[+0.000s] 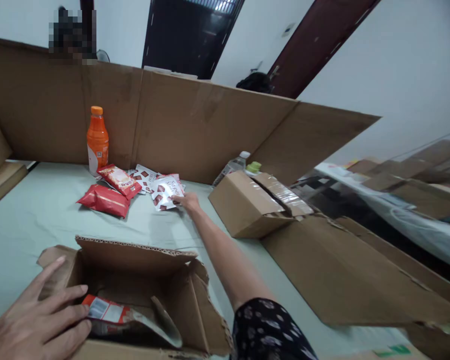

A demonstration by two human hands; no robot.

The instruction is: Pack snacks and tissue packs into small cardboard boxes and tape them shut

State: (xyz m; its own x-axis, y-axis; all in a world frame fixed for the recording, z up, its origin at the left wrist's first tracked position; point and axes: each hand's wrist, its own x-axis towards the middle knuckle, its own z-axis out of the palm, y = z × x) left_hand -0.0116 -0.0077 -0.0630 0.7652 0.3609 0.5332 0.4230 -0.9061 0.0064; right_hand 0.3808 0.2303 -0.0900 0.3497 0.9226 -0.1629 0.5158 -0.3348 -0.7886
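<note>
An open cardboard box (pixel 135 245) stands close in front of me, with a red and white packet (pixel 107 311) lying inside. My left hand (pixel 41 315) rests on the box's left side, fingers spread and reaching over the edge. Farther out, my right hand (pixel 187 201) pinches the edge of a white snack pouch (pixel 166 192) with red-brown pictures. Behind that pouch lies another similar white pouch (pixel 145 176). Left of them are a red packet with a pale picture (pixel 120 181) and a plain red packet (pixel 104 201), the first overlapping the second.
An orange drink bottle (pixel 97 142) stands upright by the cardboard wall (pixel 195 125). At right, a closed carton (pixel 243 205) sits before a clear bottle (pixel 234 165) and a green cap (pixel 254 167). A long cardboard panel (pixel 345 270) borders the pale-covered table (pixel 15 225).
</note>
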